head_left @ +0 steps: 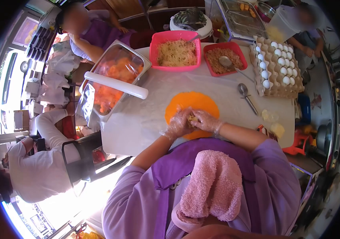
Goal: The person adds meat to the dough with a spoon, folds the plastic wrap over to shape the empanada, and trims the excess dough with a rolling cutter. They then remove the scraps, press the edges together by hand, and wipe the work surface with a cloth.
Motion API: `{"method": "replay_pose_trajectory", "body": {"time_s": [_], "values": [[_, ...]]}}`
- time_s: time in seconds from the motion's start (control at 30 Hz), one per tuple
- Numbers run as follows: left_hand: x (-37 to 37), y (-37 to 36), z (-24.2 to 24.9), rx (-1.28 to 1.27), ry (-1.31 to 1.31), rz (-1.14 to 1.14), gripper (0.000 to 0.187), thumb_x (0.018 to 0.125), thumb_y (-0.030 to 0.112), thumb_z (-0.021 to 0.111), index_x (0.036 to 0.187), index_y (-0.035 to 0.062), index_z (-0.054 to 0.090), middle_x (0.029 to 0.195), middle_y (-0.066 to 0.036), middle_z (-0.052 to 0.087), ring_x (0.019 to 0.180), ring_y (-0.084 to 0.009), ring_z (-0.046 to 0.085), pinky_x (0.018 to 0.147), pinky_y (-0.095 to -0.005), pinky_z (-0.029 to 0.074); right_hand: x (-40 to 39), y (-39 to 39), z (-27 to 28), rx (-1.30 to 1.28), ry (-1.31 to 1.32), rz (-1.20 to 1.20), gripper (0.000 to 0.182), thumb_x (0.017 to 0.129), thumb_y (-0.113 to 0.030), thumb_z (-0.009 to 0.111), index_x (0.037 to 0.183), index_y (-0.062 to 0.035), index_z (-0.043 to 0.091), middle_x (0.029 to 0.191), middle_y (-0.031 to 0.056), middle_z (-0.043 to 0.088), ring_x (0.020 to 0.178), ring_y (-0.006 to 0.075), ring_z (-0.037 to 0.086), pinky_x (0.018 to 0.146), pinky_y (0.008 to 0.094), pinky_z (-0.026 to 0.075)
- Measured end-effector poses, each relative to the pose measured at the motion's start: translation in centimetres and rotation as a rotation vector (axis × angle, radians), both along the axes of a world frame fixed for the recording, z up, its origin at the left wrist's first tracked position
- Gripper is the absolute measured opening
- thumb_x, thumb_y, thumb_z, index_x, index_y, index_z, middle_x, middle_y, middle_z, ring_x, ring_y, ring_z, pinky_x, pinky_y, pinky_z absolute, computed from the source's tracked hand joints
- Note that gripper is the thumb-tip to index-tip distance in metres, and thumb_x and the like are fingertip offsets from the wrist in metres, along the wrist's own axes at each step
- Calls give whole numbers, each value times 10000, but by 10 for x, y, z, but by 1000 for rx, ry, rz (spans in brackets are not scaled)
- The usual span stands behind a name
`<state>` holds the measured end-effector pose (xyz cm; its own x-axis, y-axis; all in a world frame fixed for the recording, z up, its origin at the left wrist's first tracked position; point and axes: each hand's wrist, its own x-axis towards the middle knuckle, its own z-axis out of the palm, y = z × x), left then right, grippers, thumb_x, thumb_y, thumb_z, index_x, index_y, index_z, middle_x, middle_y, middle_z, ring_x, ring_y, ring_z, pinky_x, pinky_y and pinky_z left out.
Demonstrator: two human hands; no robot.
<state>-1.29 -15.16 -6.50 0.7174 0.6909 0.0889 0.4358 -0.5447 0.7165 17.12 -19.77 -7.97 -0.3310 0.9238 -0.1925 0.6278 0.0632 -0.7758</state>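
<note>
Both my hands wear clear plastic gloves and meet above a flat orange dough round (193, 99) on the table. My left hand (180, 123) curls around one side of a small pale lump of filling (193, 119). From the other side, my right hand (207, 121) closes on the same lump, fingers almost meeting those of the left. Part of the orange round is hidden under my hands. Beyond it stand a pink tub of pale shredded filling (178, 51) and a smaller red tub of brown crumbly filling (225, 59) with a spoon in it.
A metal tray of orange pieces (110, 99) stands at the left, a white rolling pin (116, 85) across it. At the right are a metal spoon (248, 99) and egg cartons (277, 87) holding several white eggs. Other people are at the upper left, left and upper right.
</note>
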Motion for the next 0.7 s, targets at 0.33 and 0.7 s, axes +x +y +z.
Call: {"method": "replay_pose_trajectory", "body": {"time_s": [0.33,0.7], "values": [[-1,-26,-24,84,-205,28,624,584,222,846,1105,86,531,1005,-160,607,951,-371,584,812,-436,476,-10,-20,11,75,98,-40,512,883,-333,554,1247,19,476,1231,230,522,1162,391,474,1010,443,354],[-11,-17,8,44,61,-2,861,568,274,850,1290,70,429,1174,-172,568,1101,-362,535,983,-425,383,5,-15,2,130,109,-80,432,872,-269,590,1215,-13,536,1230,192,524,1151,370,487,1002,407,379]]}}
